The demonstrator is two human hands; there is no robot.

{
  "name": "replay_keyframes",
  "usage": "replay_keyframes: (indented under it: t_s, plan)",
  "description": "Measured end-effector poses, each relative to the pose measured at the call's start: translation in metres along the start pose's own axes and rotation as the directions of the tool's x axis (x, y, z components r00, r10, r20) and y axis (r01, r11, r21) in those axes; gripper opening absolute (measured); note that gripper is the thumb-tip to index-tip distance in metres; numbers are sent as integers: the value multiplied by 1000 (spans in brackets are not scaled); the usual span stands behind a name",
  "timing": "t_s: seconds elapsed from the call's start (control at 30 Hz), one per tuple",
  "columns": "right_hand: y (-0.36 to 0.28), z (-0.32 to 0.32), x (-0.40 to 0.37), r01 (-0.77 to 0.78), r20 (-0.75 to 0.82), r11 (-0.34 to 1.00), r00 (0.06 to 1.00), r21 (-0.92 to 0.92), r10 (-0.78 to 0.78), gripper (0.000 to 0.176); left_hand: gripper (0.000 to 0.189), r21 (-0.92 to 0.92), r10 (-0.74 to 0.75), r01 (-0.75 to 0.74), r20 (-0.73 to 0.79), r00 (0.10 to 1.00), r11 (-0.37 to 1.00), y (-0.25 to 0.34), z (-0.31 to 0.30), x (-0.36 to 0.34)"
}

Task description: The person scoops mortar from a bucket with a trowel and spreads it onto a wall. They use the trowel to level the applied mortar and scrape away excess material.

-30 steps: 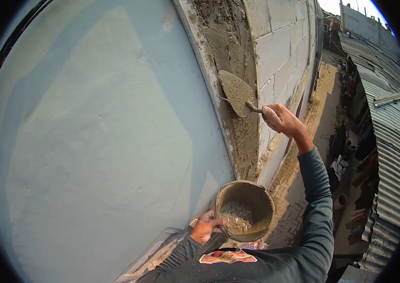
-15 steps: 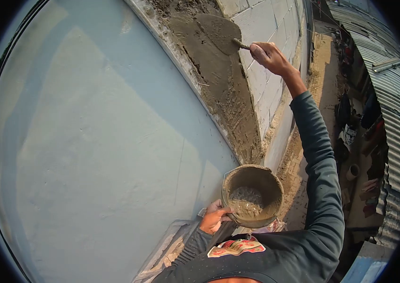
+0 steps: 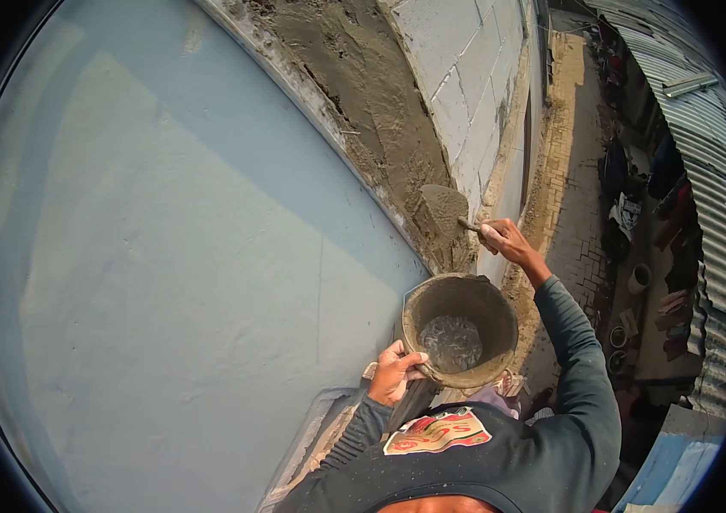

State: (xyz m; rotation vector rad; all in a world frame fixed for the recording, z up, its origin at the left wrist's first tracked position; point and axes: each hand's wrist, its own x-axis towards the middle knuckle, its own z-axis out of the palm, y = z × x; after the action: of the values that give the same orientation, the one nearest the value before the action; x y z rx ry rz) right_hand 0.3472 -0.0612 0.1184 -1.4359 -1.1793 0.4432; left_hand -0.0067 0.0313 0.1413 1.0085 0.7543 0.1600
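My left hand [image 3: 395,374] grips the rim of a mortar-smeared bucket [image 3: 502,329], thumb over the edge and fingers underneath. Some wet grey mix [image 3: 451,344] lies at the bottom of the bucket. In my right hand [image 3: 508,239] is the handle of a trowel [image 3: 445,210], its broad blade coated with mortar. The blade overlaps the lower end of a strip of wet mortar [image 3: 371,77] along the wall top, just above the bucket's far rim.
A smooth blue-grey wall surface [image 3: 166,256] fills the left side. Pale blockwork [image 3: 474,77] borders the mortar strip on the right. Far below runs a paved alley [image 3: 572,171], with a corrugated metal roof [image 3: 709,188] beyond it.
My right hand has brought the trowel down from high on the mortar strip to near the bucket. My left hand still holds the bucket, which shows less mix inside.
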Motion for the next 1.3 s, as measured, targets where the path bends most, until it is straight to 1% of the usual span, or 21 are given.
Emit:
replay_keyframes:
  t_s: [0.03, 0.07, 0.13, 0.17, 0.23, 0.27, 0.3, 0.37, 0.4, 0.43, 0.5, 0.57, 0.63, 0.7, 0.77, 0.83, 0.87, 0.93, 1.03, 1.13, 1.3]
  plan:
    - [-12, -1, -14, -40, -113, 994, 992, 104, 52, 53, 19, -7, 0, 0, -10, 1000, 1000, -3, 1, -2]
    - [-30, -4, -22, -57, -113, 993, 991, 105, 69, 53, 22, -6, 12, -12, 5, 1000, 1000, -7, -2, 1]
    - [-76, 0, -27, -226, -238, 941, 928, 253, 287, 50, 22, -8, 9, -9, 15, 1000, 1000, -8, 1, 4]
    - [-93, 3, -28, -248, -232, 935, 922, 255, 308, 50, 21, -6, 24, -24, 23, 999, 1000, -8, 3, 5]
    - [-116, 14, -31, -270, -162, 706, 862, 655, 480, 43, 20, -22, 7, -6, 47, 999, 1000, -7, 7, 3]
    - [-114, 22, -34, -216, -59, 519, 885, 827, 463, 40, 19, 11, 8, -9, 49, 999, 1000, -6, 8, 2]
    - [-126, 35, -36, -203, -92, 514, 865, 834, 493, 36, 19, 45, 13, -15, 54, 998, 999, -5, 9, 1]
    - [-127, 59, -39, -230, -196, 631, 825, 741, 530, 29, 18, 82, -3, -3, 72, 997, 997, -4, 8, 1]
    - [-128, 65, -41, -206, -164, 542, 814, 815, 557, 23, 19, 103, 1, -9, 79, 997, 995, -4, 7, 0]
    - [-129, 70, -42, -205, -170, 545, 811, 813, 560, 23, 19, 124, 5, -16, 86, 996, 992, -4, 7, 0]
    - [-129, 83, -47, -231, -245, 548, 712, 804, 659, 24, 20, 105, 13, -24, 98, 995, 994, -5, 6, 3]
    - [-124, 109, -50, -118, -264, 466, 692, 877, 672, 23, 20, 86, 22, -31, 105, 994, 996, -6, 5, 3]
    - [-139, 139, -54, -142, -279, 490, 674, 860, 684, 20, 22, 59, 48, -57, 148, 988, 997, -5, 5, 3]
    - [-153, 162, -54, -162, -211, 441, 701, 883, 681, 19, 25, 61, 67, -76, 141, 988, 995, -4, 3, 4]
    - [-161, 174, -54, -230, -55, 316, 723, 921, 689, 20, 28, 64, 83, -92, 129, 988, 994, -4, -1, 1]
    - [-166, 185, -52, -58, 7, 56, 756, 997, 655, 22, 33, 108, 85, -106, 184, 979, 988, -4, -3, 0]
    - [-164, 186, -55, -56, 2, 63, 761, 996, 649, 22, 37, 86, 77, -94, 181, 980, 992, -4, -3, -1]
    - [-165, 184, -57, 6, 74, -170, 887, 985, 457, 30, 39, 95, 78, -97, 183, 980, 991, 0, -2, -3]
    - [-187, 181, -49, -6, 58, -144, 931, 990, 359, 36, 43, 92, 93, -114, 206, 974, 989, -7, -5, -3]
    - [-222, 182, -35, -7, 21, -58, 972, 998, 234, 35, 35, 114, 91, -103, 99, 991, 988, -10, 1, -3]
    - [-259, 166, -21, -27, 24, 37, 996, 999, 88, 37, 23, 150, 70, -85, 102, 992, 985, -37, -23, 23]
